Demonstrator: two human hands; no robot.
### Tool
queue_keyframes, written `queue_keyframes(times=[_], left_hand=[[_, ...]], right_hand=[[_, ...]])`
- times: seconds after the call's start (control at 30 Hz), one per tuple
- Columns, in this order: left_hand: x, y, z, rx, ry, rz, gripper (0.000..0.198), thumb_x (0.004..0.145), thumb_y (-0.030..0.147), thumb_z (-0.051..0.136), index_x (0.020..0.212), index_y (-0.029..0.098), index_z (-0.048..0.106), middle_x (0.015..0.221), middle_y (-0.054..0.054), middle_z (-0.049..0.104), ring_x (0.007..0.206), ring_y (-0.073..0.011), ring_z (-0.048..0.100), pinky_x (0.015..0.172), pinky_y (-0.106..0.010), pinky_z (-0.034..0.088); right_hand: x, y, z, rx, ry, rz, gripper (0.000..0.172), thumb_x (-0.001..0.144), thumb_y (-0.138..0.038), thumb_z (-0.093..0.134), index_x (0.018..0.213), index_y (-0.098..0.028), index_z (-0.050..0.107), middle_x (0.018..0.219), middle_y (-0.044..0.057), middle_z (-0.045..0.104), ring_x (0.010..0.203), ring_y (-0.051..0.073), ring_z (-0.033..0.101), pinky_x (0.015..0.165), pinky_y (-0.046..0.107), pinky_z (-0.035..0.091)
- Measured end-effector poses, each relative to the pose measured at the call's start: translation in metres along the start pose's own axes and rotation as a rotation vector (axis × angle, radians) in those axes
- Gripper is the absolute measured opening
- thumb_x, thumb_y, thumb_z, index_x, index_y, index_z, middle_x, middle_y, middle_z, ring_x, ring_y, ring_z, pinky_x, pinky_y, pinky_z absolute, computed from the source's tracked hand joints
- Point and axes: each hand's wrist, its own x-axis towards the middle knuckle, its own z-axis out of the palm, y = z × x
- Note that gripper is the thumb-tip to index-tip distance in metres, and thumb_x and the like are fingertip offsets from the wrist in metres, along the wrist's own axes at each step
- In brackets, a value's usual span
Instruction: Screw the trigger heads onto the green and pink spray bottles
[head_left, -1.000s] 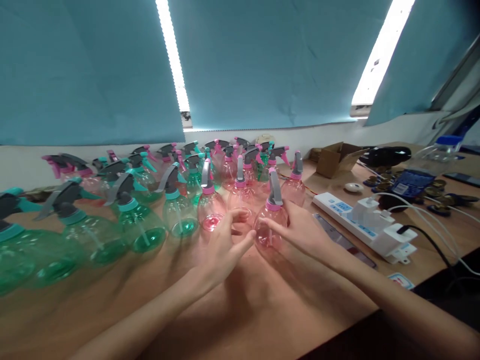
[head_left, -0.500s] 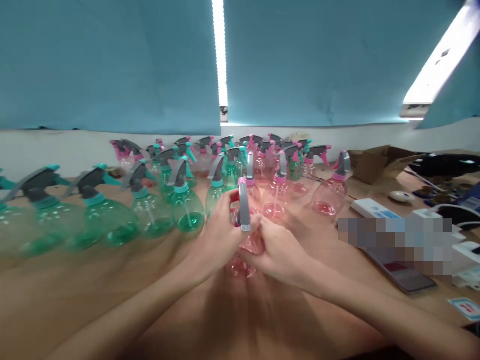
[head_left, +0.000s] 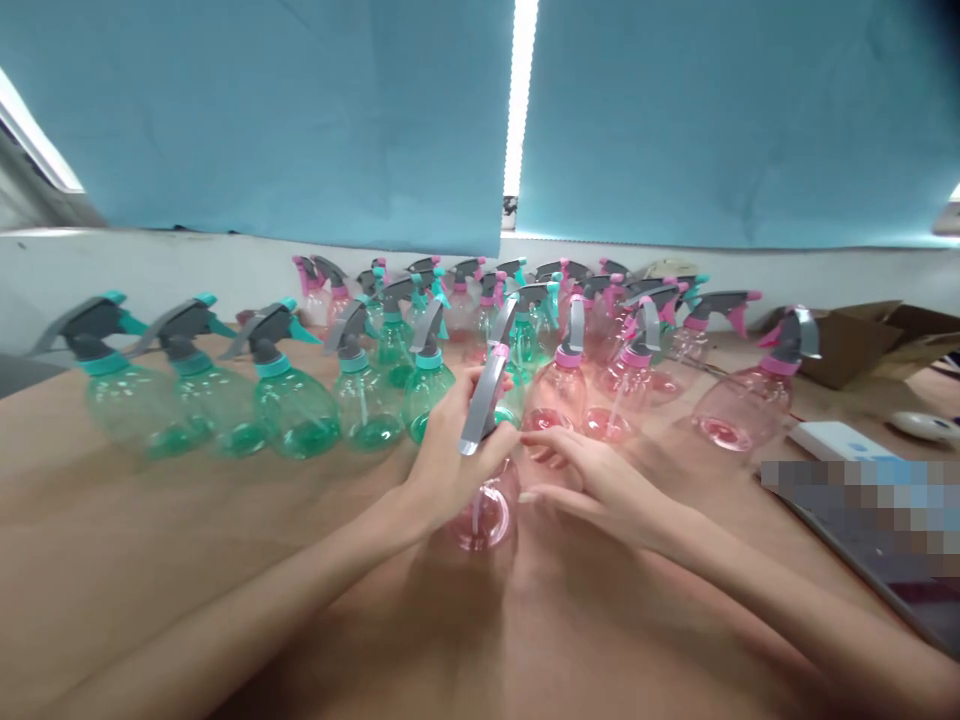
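Observation:
In front of me a pink spray bottle (head_left: pixel 484 515) with a grey trigger head tilts a little, and my left hand (head_left: pixel 457 440) is closed around its neck. Just right of the bottle is my right hand (head_left: pixel 600 485), fingers apart and nothing between them. Beyond it stand other pink spray bottles (head_left: pixel 556 395), with a lone pink one (head_left: pixel 739 405) farther right. Green spray bottles (head_left: pixel 296 410) with turquoise collars form a row to the left of my left hand.
Behind, more pink and green bottles crowd together near the white wall (head_left: pixel 240 265). On the right lie an open cardboard box (head_left: pixel 855 340), a white mouse (head_left: pixel 922 427), a white box (head_left: pixel 844 440) and a partly blurred-out flat dark device (head_left: pixel 885 570).
My right hand has let go of the pink bottle and moved off to the right, opening. My left hand still holds the bottle, now more tilted. The view has turned left.

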Motion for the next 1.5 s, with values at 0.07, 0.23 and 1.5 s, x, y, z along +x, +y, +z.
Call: queue_keyframes(times=[0.07, 0.23, 1.5], left_hand=[[0.004, -0.001, 0.003, -0.016, -0.029, 0.011, 0.033, 0.076, 0.016, 0.05, 0.108, 0.02, 0.053, 0.09, 0.001, 0.056, 0.07, -0.0116, 0.049, 0.066, -0.027, 0.042], [0.012, -0.004, 0.011, -0.061, -0.068, 0.015, 0.034, 0.074, 0.013, 0.049, 0.107, 0.019, 0.054, 0.088, 0.002, 0.056, 0.06, -0.0083, 0.043, 0.057, -0.023, 0.039], [0.012, -0.004, 0.013, 0.006, -0.072, 0.023, 0.04, 0.076, 0.018, 0.053, 0.116, 0.022, 0.056, 0.067, 0.007, 0.043, 0.049, -0.0088, 0.036, 0.048, -0.023, 0.035]], right_hand=[[-0.009, 0.014, 0.001, -0.03, -0.023, -0.015, 0.042, 0.094, -0.045, 0.058, 0.13, -0.024, 0.053, 0.128, 0.011, 0.063, 0.114, 0.028, 0.061, 0.094, 0.047, 0.051], [-0.022, 0.033, 0.01, -0.09, -0.095, 0.013, 0.045, 0.093, -0.045, 0.059, 0.132, -0.023, 0.056, 0.133, 0.014, 0.061, 0.121, 0.03, 0.058, 0.1, 0.05, 0.048], [-0.028, 0.031, 0.013, -0.146, -0.225, 0.067, 0.065, 0.093, -0.058, 0.053, 0.146, -0.021, 0.046, 0.151, 0.01, 0.045, 0.143, 0.032, 0.034, 0.118, 0.053, 0.025]])
